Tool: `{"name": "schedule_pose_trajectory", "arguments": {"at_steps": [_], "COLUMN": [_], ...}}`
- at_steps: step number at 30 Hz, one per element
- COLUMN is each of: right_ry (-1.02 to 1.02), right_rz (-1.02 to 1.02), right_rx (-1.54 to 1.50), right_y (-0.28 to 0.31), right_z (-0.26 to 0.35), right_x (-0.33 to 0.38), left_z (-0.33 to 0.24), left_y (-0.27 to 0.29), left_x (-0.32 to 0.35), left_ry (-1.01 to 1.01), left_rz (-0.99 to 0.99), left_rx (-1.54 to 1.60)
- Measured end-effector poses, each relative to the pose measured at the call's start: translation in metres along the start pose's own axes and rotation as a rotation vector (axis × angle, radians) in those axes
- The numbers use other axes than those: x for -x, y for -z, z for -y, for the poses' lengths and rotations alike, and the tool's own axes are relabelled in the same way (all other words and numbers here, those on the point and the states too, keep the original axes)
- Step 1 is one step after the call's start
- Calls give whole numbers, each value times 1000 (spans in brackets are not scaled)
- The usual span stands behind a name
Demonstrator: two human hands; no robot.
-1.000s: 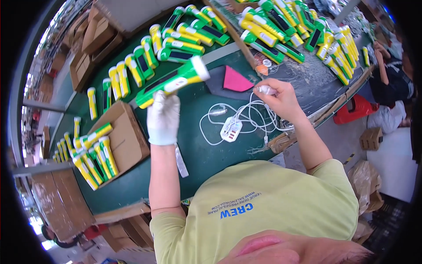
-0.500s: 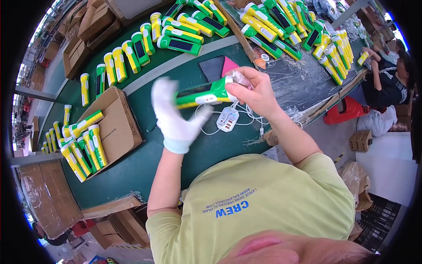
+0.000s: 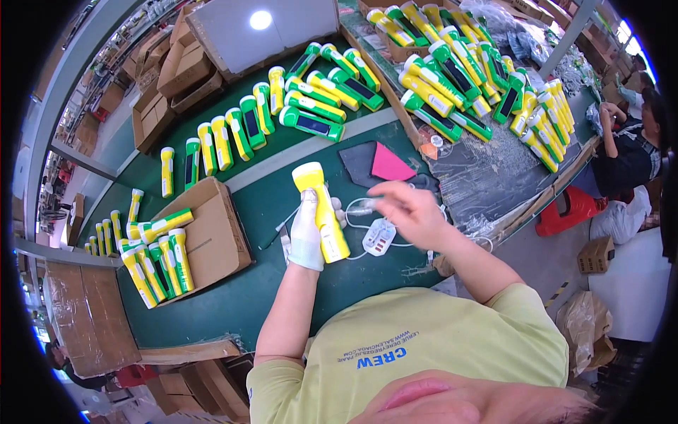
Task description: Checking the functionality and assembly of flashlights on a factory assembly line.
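Observation:
My left hand, in a white glove, is wrapped round a yellow flashlight with a white head. The flashlight is held over the green table, its head toward the far side. Bare, my right hand hovers to the right of it, fingers partly bent and apart, with nothing visible in them. Under its fingertips lies a white cable, and just nearer is a white multi-port USB charger. Past both hands, a pink and dark grey cloth or pad rests on the table.
Green-and-yellow flashlights stand and lie in a row along the far side. More are piled on the right bench. A cardboard box with several flashlights sits left. A white board bears a bright round spot. Another person sits far right.
The flashlight has turned from lying sideways between both hands to pointing away in my left hand. My right hand has let go of it and moved lower, near the cable. The view has shifted.

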State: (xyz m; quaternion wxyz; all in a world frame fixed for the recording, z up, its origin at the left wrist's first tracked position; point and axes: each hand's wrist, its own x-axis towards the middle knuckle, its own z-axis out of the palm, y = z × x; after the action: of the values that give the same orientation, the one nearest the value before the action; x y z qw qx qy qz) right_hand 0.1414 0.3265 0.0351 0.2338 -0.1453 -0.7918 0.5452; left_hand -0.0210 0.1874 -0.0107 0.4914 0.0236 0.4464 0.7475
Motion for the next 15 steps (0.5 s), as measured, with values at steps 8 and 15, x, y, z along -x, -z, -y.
{"name": "schedule_pose_trajectory", "arguments": {"at_steps": [8,15], "right_ry": [704,598], "right_rz": [116,345], "right_rx": [754,266], "right_y": [-34,-35], "right_z": [-5,-8], "right_x": [-25,1], "left_z": [3,-14], "left_y": [-13,-31], "left_x": [-8,14], "left_ry": [-405,-456], "left_rz": [-11,248], "left_rx": [-423,-248]}}
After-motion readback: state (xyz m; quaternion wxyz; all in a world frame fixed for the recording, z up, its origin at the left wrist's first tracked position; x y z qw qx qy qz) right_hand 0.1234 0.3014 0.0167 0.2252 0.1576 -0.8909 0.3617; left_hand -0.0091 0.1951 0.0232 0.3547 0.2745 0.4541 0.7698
